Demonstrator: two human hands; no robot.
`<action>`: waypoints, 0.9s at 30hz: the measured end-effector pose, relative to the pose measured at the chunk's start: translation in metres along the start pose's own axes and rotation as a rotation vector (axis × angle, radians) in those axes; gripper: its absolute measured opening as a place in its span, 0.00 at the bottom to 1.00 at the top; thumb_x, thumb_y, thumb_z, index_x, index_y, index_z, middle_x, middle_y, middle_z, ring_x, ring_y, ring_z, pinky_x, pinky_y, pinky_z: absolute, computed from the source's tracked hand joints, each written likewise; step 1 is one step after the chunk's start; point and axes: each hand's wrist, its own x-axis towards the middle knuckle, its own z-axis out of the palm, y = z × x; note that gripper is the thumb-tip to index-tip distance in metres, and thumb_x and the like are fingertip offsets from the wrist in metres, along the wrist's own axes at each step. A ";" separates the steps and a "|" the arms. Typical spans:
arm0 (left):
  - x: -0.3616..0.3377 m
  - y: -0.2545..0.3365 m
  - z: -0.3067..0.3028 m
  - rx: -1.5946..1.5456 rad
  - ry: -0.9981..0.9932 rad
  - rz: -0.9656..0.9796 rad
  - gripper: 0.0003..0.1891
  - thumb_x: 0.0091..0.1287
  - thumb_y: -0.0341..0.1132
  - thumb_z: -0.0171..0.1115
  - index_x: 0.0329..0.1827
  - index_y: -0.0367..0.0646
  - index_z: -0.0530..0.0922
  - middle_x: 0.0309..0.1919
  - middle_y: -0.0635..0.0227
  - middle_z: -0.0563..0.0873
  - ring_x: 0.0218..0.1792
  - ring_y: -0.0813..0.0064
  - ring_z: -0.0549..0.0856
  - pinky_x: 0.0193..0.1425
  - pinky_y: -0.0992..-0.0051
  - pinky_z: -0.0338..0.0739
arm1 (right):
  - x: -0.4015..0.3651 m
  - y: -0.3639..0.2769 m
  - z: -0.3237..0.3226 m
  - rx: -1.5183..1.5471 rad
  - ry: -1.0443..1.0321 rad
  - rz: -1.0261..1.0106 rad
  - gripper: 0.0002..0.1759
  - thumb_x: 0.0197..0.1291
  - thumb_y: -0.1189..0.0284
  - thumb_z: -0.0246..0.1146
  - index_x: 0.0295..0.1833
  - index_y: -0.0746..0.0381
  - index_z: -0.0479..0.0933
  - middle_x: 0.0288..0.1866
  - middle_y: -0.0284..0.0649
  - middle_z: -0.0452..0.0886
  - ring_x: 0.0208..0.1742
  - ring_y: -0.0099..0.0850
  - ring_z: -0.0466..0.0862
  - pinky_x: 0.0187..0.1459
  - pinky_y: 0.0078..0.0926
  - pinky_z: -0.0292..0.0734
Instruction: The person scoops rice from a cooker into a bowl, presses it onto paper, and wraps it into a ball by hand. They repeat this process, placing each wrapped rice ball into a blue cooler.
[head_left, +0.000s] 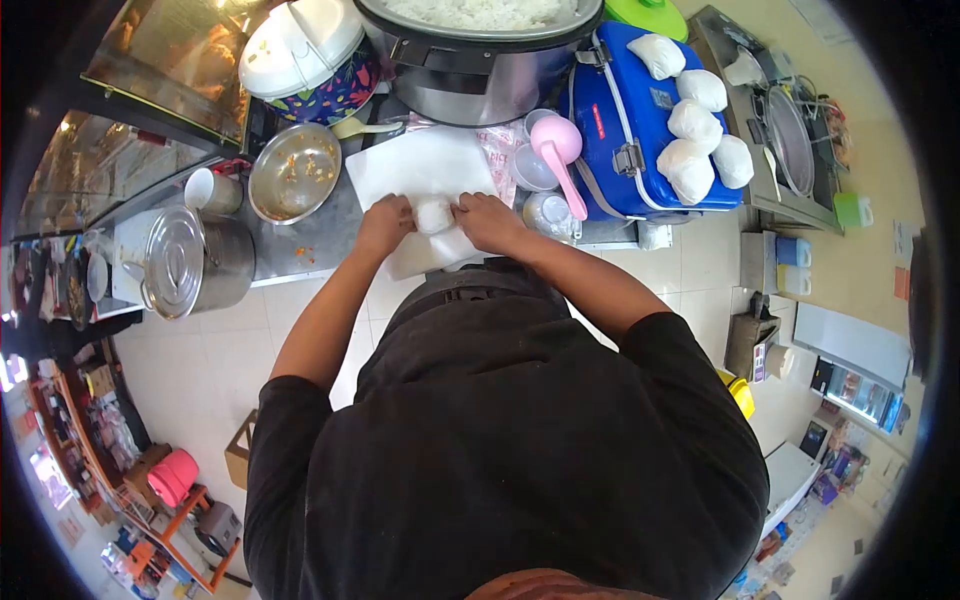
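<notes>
A rounded white wrapped bundle [434, 215] lies on sheets of white wrapping paper [420, 165] at the counter's front edge. My left hand [386, 226] has its fingers curled and pinching at the bundle's left side. At the right side of it, my right hand [488, 222] pinches the wrapping with thumb and fingers bent inward. What is inside the bundle is covered. Just beyond the paper stands a large cooker [480, 80] full of white rice [480, 12]. A pink ladle [556, 145] rests over clear plastic cups [533, 170] near my right hand.
Several white wrapped bundles [693, 122] sit on a blue cooler box [612, 130] at the right. On the left are a steel bowl [293, 175] with food scraps, a lidded steel pot [200, 262], a white mug [212, 190] and a patterned container with white lid [303, 45].
</notes>
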 end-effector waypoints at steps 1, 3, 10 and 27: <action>0.005 0.007 -0.005 -0.026 0.032 -0.026 0.23 0.59 0.28 0.74 0.59 0.41 0.82 0.52 0.53 0.86 0.52 0.50 0.88 0.58 0.58 0.83 | -0.001 0.000 -0.003 0.019 -0.001 -0.003 0.16 0.70 0.69 0.62 0.57 0.65 0.84 0.54 0.47 0.80 0.57 0.46 0.80 0.59 0.47 0.78; 0.010 0.004 -0.009 0.022 0.001 0.220 0.25 0.58 0.26 0.76 0.60 0.41 0.80 0.50 0.54 0.87 0.50 0.50 0.89 0.57 0.59 0.84 | -0.004 0.002 -0.008 0.081 0.030 -0.033 0.16 0.68 0.69 0.63 0.57 0.63 0.84 0.58 0.47 0.80 0.59 0.46 0.80 0.61 0.47 0.76; -0.005 0.050 -0.029 -0.755 -0.030 0.151 0.25 0.62 0.18 0.72 0.61 0.39 0.73 0.46 0.63 0.87 0.47 0.66 0.88 0.55 0.66 0.82 | -0.016 -0.037 -0.052 1.046 0.381 0.090 0.30 0.70 0.66 0.72 0.71 0.66 0.71 0.66 0.42 0.78 0.69 0.32 0.78 0.70 0.37 0.73; -0.035 0.162 -0.107 -0.023 0.283 0.940 0.33 0.66 0.16 0.61 0.76 0.44 0.73 0.82 0.49 0.68 0.81 0.48 0.69 0.82 0.52 0.69 | -0.055 -0.062 -0.201 1.462 0.005 0.078 0.30 0.73 0.55 0.71 0.69 0.59 0.72 0.64 0.35 0.77 0.65 0.30 0.78 0.68 0.30 0.73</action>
